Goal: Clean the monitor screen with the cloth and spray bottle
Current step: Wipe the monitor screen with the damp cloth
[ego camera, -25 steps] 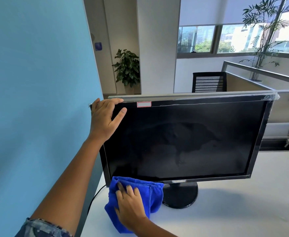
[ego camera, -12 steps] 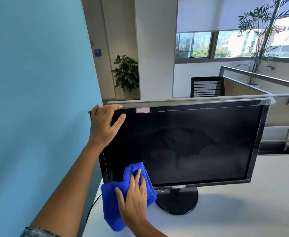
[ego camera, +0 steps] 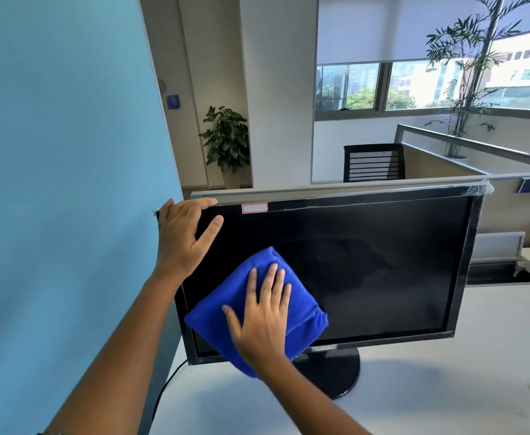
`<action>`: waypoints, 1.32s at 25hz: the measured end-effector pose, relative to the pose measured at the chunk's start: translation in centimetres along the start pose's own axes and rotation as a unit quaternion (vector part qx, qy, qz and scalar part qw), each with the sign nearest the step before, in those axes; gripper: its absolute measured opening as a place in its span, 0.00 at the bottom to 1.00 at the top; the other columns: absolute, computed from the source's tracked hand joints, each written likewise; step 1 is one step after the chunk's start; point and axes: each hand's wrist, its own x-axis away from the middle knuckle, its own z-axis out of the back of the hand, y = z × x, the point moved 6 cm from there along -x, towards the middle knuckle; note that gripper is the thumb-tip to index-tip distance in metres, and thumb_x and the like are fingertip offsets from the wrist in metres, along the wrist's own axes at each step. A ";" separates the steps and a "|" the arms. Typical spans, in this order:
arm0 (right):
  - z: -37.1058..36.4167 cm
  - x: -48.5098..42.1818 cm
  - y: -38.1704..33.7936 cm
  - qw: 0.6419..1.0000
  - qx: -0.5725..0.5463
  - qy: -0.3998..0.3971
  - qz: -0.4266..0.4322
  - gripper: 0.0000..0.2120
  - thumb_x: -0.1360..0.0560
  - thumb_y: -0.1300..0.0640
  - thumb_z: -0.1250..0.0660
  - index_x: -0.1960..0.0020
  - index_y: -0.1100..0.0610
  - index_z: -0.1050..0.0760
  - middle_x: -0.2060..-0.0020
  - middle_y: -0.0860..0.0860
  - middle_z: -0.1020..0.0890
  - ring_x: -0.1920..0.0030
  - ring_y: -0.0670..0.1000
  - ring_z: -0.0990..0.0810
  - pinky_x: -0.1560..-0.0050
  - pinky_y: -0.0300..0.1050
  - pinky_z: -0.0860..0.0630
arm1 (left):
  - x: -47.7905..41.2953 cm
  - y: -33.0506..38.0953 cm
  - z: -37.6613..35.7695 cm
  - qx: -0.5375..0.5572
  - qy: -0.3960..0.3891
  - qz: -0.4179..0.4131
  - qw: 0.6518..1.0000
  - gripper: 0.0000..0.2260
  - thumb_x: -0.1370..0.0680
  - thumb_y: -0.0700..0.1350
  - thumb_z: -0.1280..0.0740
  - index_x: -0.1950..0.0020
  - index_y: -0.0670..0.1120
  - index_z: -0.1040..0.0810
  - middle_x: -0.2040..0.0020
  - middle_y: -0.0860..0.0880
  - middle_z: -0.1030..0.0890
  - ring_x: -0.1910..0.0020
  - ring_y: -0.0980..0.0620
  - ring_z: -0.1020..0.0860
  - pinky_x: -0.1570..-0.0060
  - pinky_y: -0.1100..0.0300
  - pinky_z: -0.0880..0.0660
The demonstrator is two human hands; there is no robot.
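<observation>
The right hand (ego camera: 265,321) lies flat with its fingers spread, palm pressed onto the folded blue cloth (ego camera: 257,309), holding it against the lower left part of the monitor (ego camera: 367,265) screen. The cloth spills past the bezel just below this hand, hanging above the white counter (ego camera: 445,387). Up and to the left of it, the left hand (ego camera: 183,237) grips the monitor's top left corner, fingers curled over the upper edge and the thumb stretched across the dark glass. To the right of the right hand the screen is black, with a faint smear. Below it stands the round black stand (ego camera: 336,372), and a cable (ego camera: 166,387) trails down to the left. Beyond the left hand rise the blue partition (ego camera: 62,183) and a potted plant (ego camera: 226,139).
</observation>
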 end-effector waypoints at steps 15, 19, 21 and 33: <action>9.7 -9.1 18.5 0.972 0.029 0.211 -0.098 0.48 0.30 0.28 0.46 0.23 0.60 0.52 0.26 0.68 0.48 0.25 0.65 0.53 0.27 0.63 0.57 | -0.1 -0.4 -0.6 -0.010 0.006 0.012 1.000 0.19 0.22 0.57 0.45 0.42 0.47 0.24 0.45 0.47 0.19 0.41 0.47 0.25 0.29 0.48 0.46; 11.1 -8.9 24.2 0.954 -0.007 0.240 -0.181 0.47 0.28 0.29 0.49 0.23 0.60 0.55 0.25 0.67 0.51 0.25 0.65 0.55 0.27 0.66 0.56 | -0.1 -0.4 -0.7 -0.013 0.005 0.013 1.000 0.19 0.22 0.57 0.45 0.42 0.47 0.24 0.45 0.47 0.19 0.41 0.47 0.25 0.29 0.50 0.46; 11.2 -8.3 26.4 0.948 -0.020 0.240 -0.208 0.46 0.28 0.29 0.50 0.23 0.60 0.56 0.25 0.66 0.52 0.24 0.64 0.55 0.27 0.65 0.56 | -0.1 -0.4 -0.7 -0.015 0.004 0.013 1.000 0.20 0.22 0.57 0.45 0.42 0.46 0.24 0.45 0.47 0.19 0.41 0.47 0.25 0.29 0.49 0.46; 3.7 -0.2 25.7 0.911 -0.174 0.153 -0.342 0.53 0.32 0.22 0.56 0.23 0.59 0.62 0.24 0.64 0.57 0.24 0.62 0.60 0.26 0.64 0.58 | -0.1 -0.2 -0.5 -0.016 0.008 0.018 1.000 0.20 0.22 0.57 0.45 0.42 0.46 0.24 0.46 0.46 0.19 0.42 0.46 0.25 0.29 0.49 0.47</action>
